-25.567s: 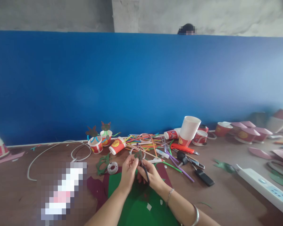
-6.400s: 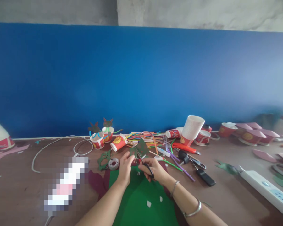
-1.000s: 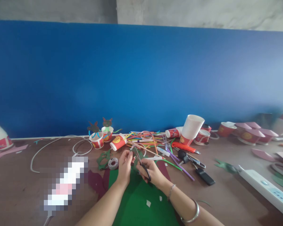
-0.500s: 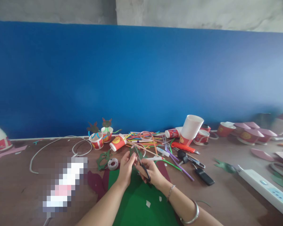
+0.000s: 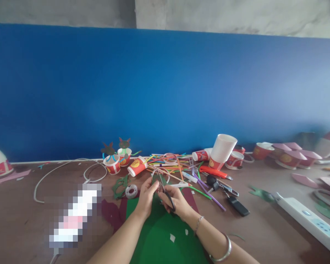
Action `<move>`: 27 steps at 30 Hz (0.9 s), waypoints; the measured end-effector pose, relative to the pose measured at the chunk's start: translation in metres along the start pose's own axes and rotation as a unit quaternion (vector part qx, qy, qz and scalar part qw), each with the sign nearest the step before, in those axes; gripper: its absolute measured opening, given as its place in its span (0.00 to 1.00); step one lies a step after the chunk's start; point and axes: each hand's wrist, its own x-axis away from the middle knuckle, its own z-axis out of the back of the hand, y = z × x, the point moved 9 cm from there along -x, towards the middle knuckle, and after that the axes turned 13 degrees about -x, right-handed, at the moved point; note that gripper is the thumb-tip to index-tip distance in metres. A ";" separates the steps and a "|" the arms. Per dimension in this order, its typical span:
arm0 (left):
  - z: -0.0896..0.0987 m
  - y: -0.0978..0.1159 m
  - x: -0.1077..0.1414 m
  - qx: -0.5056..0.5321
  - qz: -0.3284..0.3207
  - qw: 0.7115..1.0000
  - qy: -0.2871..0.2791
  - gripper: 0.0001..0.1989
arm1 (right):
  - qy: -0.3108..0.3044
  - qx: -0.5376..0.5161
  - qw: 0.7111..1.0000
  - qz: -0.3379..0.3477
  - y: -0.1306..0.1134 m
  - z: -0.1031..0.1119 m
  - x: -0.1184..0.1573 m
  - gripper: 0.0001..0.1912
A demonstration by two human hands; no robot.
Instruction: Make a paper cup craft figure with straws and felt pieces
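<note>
My right hand (image 5: 177, 201) is closed round the black handles of a pair of scissors (image 5: 169, 200), whose blades point up and away. Pinched in my left hand (image 5: 146, 198) is a piece of dark green paper (image 5: 156, 200), with the blades against it. How far the blades stand apart is too small to tell. Both hands are above a large green sheet (image 5: 159, 240), which has small white scraps (image 5: 172, 238) on it. Left of my left hand lie a roll of tape (image 5: 131, 191) and a cut green paper shape (image 5: 118, 187).
Coloured straws (image 5: 167, 161) lie behind my hands, near tipped paper cups (image 5: 138, 166) and a cup stack (image 5: 222, 152). An orange cutter (image 5: 213, 171) and keys (image 5: 213, 181) are to the right. A power strip (image 5: 310, 220) stands far right; a blurred-out object (image 5: 75, 216) lies left.
The dark green paper has shifted slightly between my left fingers and the blades. Both hands stay nearly in place, and the scissors remain in my right hand.
</note>
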 end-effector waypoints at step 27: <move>0.017 -0.016 -0.004 0.005 0.016 0.997 0.079 0.13 | -0.018 0.005 1.000 -0.001 -0.002 -0.001 0.000 0.16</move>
